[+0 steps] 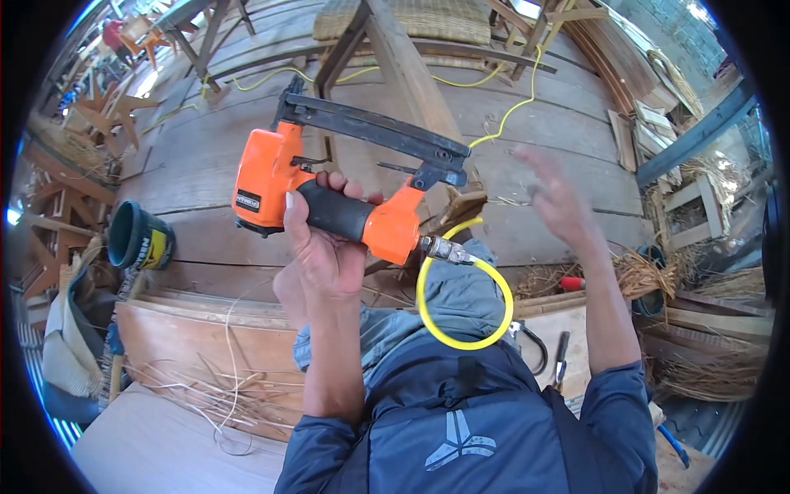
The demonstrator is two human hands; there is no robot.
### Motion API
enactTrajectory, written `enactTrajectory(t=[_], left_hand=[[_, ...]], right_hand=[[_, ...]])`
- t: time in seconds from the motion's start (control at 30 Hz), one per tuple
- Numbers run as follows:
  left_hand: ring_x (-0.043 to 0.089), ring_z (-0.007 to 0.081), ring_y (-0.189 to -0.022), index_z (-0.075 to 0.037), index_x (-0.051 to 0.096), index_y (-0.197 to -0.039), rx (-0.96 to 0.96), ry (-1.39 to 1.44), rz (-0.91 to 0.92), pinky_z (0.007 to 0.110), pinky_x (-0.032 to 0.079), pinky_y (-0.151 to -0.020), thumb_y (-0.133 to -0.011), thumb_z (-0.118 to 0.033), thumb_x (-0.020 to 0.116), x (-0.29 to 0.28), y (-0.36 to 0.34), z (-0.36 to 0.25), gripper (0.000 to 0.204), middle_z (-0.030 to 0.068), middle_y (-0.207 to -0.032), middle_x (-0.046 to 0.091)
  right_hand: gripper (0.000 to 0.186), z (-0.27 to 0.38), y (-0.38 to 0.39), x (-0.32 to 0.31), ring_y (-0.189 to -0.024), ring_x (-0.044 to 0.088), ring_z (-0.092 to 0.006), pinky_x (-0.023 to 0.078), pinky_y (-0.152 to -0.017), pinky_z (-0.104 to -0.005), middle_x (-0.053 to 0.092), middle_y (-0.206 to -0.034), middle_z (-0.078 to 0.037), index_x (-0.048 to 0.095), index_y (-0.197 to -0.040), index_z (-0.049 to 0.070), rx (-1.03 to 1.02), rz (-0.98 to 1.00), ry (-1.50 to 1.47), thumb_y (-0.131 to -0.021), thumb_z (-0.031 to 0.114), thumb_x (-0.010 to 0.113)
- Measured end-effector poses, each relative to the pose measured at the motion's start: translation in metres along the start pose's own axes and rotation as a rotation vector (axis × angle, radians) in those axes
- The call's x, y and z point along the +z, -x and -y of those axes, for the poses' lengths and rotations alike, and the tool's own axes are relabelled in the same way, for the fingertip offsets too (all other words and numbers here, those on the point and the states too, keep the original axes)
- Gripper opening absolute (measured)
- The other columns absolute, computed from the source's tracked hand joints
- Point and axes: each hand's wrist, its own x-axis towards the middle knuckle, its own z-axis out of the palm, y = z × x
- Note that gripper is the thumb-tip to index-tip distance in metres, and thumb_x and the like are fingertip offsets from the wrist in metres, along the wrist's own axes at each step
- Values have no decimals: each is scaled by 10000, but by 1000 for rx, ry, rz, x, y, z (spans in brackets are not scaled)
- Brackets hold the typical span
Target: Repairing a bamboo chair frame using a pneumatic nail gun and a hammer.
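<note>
My left hand (325,239) is wrapped round the black grip of an orange pneumatic stapler (267,177). The tool is held upside down, with its long black magazine (370,128) uppermost. A metal coupling (447,250) joins the handle's end to a yellow air hose (508,305), which loops over my lap. To the right of the magazine's rear end is my right hand (559,202), apart from the tool. Motion smears its fingers, so whether they hold anything is unclear.
A wooden frame (411,74) stands ahead on the plank floor (189,165). At left sits a dark green bucket (141,237). Cane strips (218,391) lie on the board beside me. Pliers or cutters (562,356) lie by my right hip, and wood pieces line the right side.
</note>
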Motion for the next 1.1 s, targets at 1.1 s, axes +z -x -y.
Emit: enactTrajectory(t=[1.1], left_hand=[[603, 155, -610, 4, 623, -891, -894, -1240, 326, 278, 499, -578, -624, -96, 732, -117, -170, -110, 305, 72, -707, 624]], right_hand=[[289, 48, 36, 203, -892, 610, -354, 484, -759, -461, 638, -929, -174, 566, -1028, 51, 296, 896, -257, -858, 282, 535]])
